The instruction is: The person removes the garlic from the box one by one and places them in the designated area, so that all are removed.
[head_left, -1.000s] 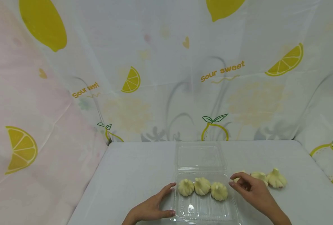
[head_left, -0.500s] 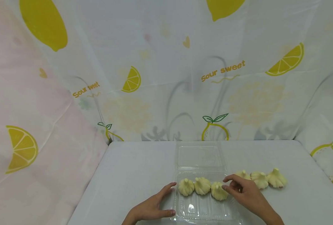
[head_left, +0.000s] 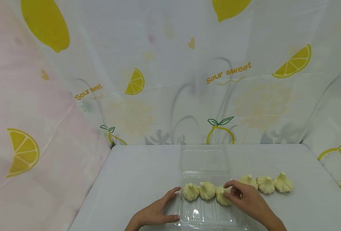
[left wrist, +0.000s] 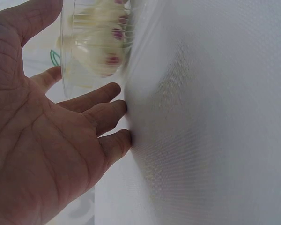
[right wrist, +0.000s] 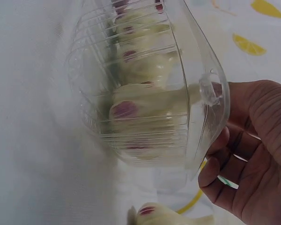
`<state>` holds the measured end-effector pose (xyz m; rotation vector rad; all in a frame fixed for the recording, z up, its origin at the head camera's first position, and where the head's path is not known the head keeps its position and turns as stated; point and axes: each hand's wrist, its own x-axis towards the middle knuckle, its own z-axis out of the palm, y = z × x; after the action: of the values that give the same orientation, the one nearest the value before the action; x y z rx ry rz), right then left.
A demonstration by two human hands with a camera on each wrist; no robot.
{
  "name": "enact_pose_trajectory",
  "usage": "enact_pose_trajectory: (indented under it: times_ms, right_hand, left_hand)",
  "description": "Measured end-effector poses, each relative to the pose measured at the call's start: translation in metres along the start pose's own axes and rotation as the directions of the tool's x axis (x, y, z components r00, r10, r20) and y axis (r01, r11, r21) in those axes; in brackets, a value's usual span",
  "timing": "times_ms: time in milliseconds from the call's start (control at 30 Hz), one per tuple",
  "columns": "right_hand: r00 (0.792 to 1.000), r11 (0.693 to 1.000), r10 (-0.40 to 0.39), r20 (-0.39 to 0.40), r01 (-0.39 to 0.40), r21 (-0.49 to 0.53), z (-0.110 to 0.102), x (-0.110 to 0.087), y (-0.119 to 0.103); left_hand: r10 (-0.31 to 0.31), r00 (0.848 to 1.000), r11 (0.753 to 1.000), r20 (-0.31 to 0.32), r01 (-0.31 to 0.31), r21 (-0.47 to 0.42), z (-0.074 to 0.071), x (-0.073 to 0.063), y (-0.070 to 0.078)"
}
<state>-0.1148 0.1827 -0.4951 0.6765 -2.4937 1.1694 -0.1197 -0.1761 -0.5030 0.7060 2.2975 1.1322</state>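
Three pale garlic bulbs, among them a middle bulb [head_left: 207, 191] and a left bulb [head_left: 191, 192], stand in a row inside a clear plastic box [head_left: 208, 221]. My right hand [head_left: 246, 197] reaches over the box's right side. Its thumb and forefinger pinch the rightmost garlic bulb [head_left: 221, 199] near its stem. The right wrist view shows that bulb [right wrist: 147, 110] through the ribbed wall, the fingertips partly hidden behind the rim. Along the box's left side, my left hand [head_left: 156, 211] lies with thumb and fingers spread, close to the edge. Purple spots mark the bulbs' undersides.
The box's hinged lid [head_left: 205, 162] lies folded back on the white table [head_left: 136, 173]. Right of the box sit three more garlic bulbs [head_left: 265, 185] in a row. A lemon-printed cloth [head_left: 164, 64] hangs behind and at the sides.
My right hand has moved left from beside the box to the rightmost bulb within it. That bulb has shifted slightly left. My left hand has stayed put.
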Motion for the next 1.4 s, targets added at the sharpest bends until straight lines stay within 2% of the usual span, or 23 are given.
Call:
enact_pose_trajectory:
  times_ms: [300, 567, 1033, 1400]
  right_hand:
    - [1.000, 0.999, -0.027, 0.008, 0.027, -0.042, 0.0032, 0.0000, -0.0003]
    - [0.999, 0.996, -0.004, 0.040, 0.007, -0.088, 0.0025, 0.0001, -0.0013]
    - [0.997, 0.998, 0.033, 0.074, -0.029, -0.059, -0.0004, 0.0000, -0.0059]
    - [0.999, 1.000, 0.004, 0.037, -0.005, 0.016, -0.0026, -0.0017, -0.0058]
  left_hand:
    - [0.000, 1.000, 1.000, 0.002, 0.000, -0.001, -0.0004, 0.0008, 0.0007]
    - [0.004, 1.000, 1.000, 0.001, -0.004, 0.000, -0.0004, 0.0005, 0.0007]
    - [0.021, 1.000, 1.000, -0.009, -0.021, 0.004, 0.0007, -0.0001, -0.0031]
    - [0.019, 1.000, 1.000, -0.010, -0.018, 0.022, 0.0009, -0.0002, -0.0041]
